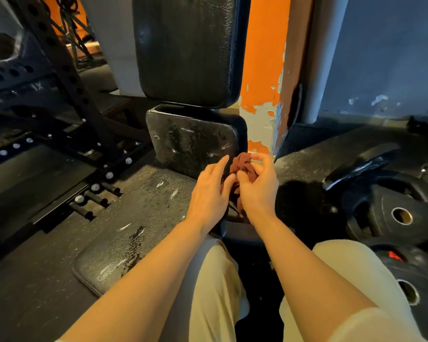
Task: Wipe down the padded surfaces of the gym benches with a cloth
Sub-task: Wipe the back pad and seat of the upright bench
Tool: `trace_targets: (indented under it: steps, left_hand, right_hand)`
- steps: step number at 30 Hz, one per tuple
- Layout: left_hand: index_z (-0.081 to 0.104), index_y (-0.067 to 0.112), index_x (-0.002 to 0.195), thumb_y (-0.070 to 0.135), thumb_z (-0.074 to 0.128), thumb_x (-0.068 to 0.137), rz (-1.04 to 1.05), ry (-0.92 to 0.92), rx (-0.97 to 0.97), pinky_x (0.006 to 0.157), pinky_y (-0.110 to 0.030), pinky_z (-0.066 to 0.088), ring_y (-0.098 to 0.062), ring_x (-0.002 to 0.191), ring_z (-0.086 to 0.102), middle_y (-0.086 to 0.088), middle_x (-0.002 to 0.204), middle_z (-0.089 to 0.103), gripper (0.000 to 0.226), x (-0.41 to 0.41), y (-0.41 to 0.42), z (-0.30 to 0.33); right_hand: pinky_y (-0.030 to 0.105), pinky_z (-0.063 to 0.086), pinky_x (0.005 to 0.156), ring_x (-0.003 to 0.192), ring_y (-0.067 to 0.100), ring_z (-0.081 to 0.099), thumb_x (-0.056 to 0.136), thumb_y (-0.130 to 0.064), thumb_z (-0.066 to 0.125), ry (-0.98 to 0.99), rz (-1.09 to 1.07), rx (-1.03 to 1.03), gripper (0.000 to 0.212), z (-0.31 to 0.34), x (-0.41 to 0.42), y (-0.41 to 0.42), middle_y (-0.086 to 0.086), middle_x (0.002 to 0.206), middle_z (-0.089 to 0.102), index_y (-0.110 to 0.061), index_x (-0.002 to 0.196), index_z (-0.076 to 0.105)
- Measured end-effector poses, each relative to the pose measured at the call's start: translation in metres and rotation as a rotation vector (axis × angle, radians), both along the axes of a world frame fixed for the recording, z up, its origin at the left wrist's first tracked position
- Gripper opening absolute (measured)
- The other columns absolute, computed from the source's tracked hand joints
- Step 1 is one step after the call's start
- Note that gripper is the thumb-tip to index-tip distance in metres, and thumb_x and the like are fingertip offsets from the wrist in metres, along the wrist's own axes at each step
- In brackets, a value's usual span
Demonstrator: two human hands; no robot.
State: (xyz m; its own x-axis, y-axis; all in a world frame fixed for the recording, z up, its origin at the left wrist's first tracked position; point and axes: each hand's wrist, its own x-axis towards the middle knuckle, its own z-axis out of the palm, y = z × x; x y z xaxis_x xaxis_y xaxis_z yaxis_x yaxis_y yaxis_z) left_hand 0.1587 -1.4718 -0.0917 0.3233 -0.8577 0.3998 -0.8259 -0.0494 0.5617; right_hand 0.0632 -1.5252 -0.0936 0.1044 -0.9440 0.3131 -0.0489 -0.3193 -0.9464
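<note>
Bunched dark red cloth [242, 169] held between both hands, just beside the lower right corner of the small upright black pad [193, 141]; right hand [258, 187] curled round the cloth, thumb and fingertips pinching its top; left hand [209, 193] alongside, thumb touching the cloth, fingers mostly straight and loosely apart, index pointing toward the pad; tall back pad [185, 48] upright above; scuffed flat seat pad [139, 230] below the left forearm; black weight plates [391, 213] stacked on the floor to the right; peeling orange wall [265, 70] behind.
</note>
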Motion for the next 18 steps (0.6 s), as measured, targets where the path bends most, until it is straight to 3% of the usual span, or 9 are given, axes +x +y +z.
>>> trace_targets:
  steps: [4, 6, 8, 10, 13, 15, 18]
  left_hand:
    - [0.03, 0.028, 0.147, 0.025, 0.048, 0.1, -0.057, 0.195, -0.127, 0.094, 0.0, 0.027, 0.018, 0.117, 0.037, 0.015, 0.134, 0.045, 0.05, -0.008, 0.005, 0.008]
    - [0.033, 0.024, 0.148, 0.023, 0.048, 0.1, -0.039, 0.331, -0.219, 0.104, -0.008, 0.029, 0.013, 0.125, 0.037, 0.014, 0.14, 0.044, 0.051, -0.006, 0.005, 0.006]
    - [0.04, 0.023, 0.144, 0.023, 0.049, 0.095, 0.04, 0.43, -0.308, 0.109, -0.029, 0.038, -0.003, 0.129, 0.046, 0.01, 0.139, 0.05, 0.051, -0.001, 0.004, 0.004]
    - [0.045, 0.021, 0.14, 0.014, 0.051, 0.095, 0.183, 0.462, -0.399, 0.106, -0.033, 0.042, -0.009, 0.124, 0.051, 0.004, 0.134, 0.054, 0.046, 0.001, 0.003, 0.008]
    - [0.047, 0.022, 0.133, 0.006, 0.053, 0.094, 0.359, 0.471, -0.601, 0.1, -0.018, 0.039, -0.01, 0.119, 0.051, 0.003, 0.129, 0.053, 0.042, -0.005, -0.009, 0.026]
    - [0.052, 0.019, 0.126, 0.003, 0.056, 0.091, 0.391, 0.413, -0.643, 0.094, -0.008, 0.035, -0.006, 0.112, 0.049, 0.004, 0.121, 0.05, 0.039, -0.01, -0.024, 0.033]
    - [0.06, 0.02, 0.113, 0.005, 0.065, 0.085, 0.344, 0.289, -0.582, 0.093, -0.018, 0.041, -0.008, 0.11, 0.049, 0.004, 0.119, 0.048, 0.032, -0.024, -0.046, 0.023]
  right_hand:
    - [0.028, 0.052, 0.095, 0.107, 0.003, 0.063, 0.088, 0.005, 0.059, -0.065, 0.226, -0.027, 0.033, 0.01, -0.002, 0.001, -0.008, 0.111, 0.065, -0.013, 0.116, 0.058]
    - [0.027, 0.051, 0.095, 0.11, 0.005, 0.062, 0.092, 0.004, 0.053, -0.16, 0.428, 0.069, 0.033, 0.019, -0.001, 0.002, -0.003, 0.114, 0.067, -0.017, 0.115, 0.061]
    - [0.028, 0.053, 0.091, 0.107, 0.011, 0.065, 0.096, 0.001, 0.046, -0.212, 0.545, 0.169, 0.033, 0.026, 0.0, -0.001, 0.0, 0.113, 0.069, -0.022, 0.111, 0.065]
    - [0.029, 0.057, 0.083, 0.097, 0.015, 0.068, 0.097, -0.002, 0.046, -0.162, 0.416, 0.132, 0.031, 0.03, 0.0, -0.006, 0.0, 0.109, 0.069, -0.021, 0.111, 0.066]
    - [0.019, 0.052, 0.082, 0.094, 0.0, 0.06, 0.096, -0.01, 0.053, -0.023, 0.112, 0.003, 0.032, 0.032, -0.003, -0.022, -0.014, 0.109, 0.061, -0.02, 0.125, 0.06]
    - [0.01, 0.043, 0.085, 0.102, -0.005, 0.054, 0.098, -0.017, 0.051, 0.021, 0.13, -0.003, 0.039, 0.034, -0.004, -0.033, -0.012, 0.123, 0.056, -0.023, 0.137, 0.051]
    - [0.028, 0.034, 0.111, 0.129, 0.001, 0.039, 0.103, -0.024, 0.04, 0.026, 0.294, 0.012, 0.041, 0.034, 0.001, -0.041, -0.009, 0.144, 0.043, -0.028, 0.144, 0.038]
